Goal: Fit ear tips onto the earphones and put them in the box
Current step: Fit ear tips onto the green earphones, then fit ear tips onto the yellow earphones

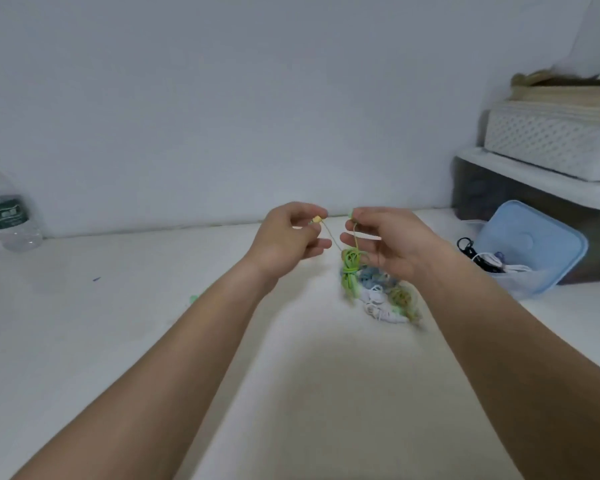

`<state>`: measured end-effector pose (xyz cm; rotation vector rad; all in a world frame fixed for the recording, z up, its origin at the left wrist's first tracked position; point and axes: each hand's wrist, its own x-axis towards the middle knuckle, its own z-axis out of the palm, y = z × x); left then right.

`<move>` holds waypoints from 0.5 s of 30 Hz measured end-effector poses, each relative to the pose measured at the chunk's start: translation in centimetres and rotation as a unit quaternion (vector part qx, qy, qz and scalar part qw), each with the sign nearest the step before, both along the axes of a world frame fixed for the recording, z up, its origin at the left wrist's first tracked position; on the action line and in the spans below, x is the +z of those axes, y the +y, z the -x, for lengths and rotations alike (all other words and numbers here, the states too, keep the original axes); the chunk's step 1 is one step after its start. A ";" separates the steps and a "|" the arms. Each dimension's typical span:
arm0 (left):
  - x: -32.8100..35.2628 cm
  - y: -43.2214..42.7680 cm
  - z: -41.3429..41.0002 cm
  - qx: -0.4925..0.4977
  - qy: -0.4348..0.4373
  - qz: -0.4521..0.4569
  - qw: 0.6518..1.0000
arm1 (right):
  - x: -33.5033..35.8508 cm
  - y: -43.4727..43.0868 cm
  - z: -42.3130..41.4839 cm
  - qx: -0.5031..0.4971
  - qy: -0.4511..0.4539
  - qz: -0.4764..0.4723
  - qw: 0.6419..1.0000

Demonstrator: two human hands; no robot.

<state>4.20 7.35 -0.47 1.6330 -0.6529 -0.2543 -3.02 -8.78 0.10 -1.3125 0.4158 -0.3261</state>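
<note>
As a set of green earphones [351,263] dangles between them, a person's left hand [284,242] pinches a yellowish earbud [315,220] between thumb and forefinger. The right hand [392,242] pinches the green-ended second bud [350,213] the same way. Each grip is closed on its bud, and the two are held near each other above the white desk [118,341]. Thin cords run down from both buds to a tied coil hanging over a loose pile of earphones [381,299], which lies just left of the pale blue box [518,284].

The fitting step appears to be in hand, though the buds are too small to show whether tips are seated on them. If one is bare, the next move calls for pressing a tip squarely over its nozzle. If both are done, the set needs carrying right and lowering into the box, coil and all.

The box stands open with its lid [534,237] tilted up, and dark and white cords lie inside. Stacked storage bins [548,143] stand behind the box. A small green piece [193,298], possibly a loose tip, lies well to the left of the box, and a water bottle [7,209] stands farther left still.
</note>
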 end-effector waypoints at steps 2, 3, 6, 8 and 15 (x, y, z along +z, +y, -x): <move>1.6 -2.8 1.0 -0.015 -0.003 0.016 1.000 | 1.7 -2.2 1.6 -0.027 -0.013 0.018 0.999; 2.2 -4.2 1.5 -0.022 -0.001 0.022 0.999 | 2.5 -3.4 2.2 -0.042 -0.021 0.023 0.999; 3.7 -8.7 3.0 -0.051 0.006 0.038 0.998 | 4.5 -7.7 4.6 -0.090 -0.050 0.039 0.994; 4.1 -11.8 4.1 -0.066 0.005 0.045 0.997 | 5.5 -10.4 6.1 -0.109 -0.061 0.057 0.991; 0.9 -20.6 5.7 -0.069 -0.059 -0.022 0.996 | 3.2 -17.3 9.0 -0.163 -0.028 0.086 0.982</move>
